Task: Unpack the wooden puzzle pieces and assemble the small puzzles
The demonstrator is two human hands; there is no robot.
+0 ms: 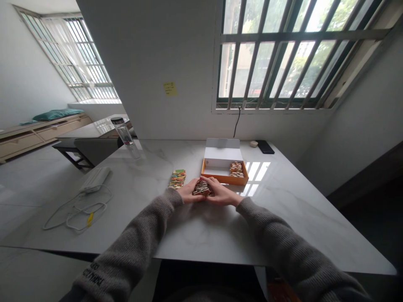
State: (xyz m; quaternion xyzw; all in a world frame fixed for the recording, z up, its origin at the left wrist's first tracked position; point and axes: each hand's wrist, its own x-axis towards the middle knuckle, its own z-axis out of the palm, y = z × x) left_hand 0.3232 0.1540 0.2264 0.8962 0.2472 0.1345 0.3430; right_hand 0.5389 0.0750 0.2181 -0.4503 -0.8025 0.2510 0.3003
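Observation:
Between my two hands, just in front of the open box, is a stack of thin dark pieces with pale edges (pixel 202 188). My left hand (pixel 188 193) is closed around its left side, and my right hand (pixel 222 194) grips it from the right. The thumbs meet at the near side. Left of my hands lies another stack of thin pieces with multicoloured edges (pixel 178 178). The orange and white box (pixel 220 179) has its lid folded back. Brown pieces with white edges (pixel 236 169) fill its right part; the left part shows a bare white bottom.
On the left of the marble-patterned table (pixel 208 243) lies a white power strip (pixel 94 179) with a looped cable (pixel 83 218). A clear bottle (pixel 122 132) stands at the far left edge. A dark phone (pixel 265 147) and a small round pale object (pixel 253 144) lie at the back right.

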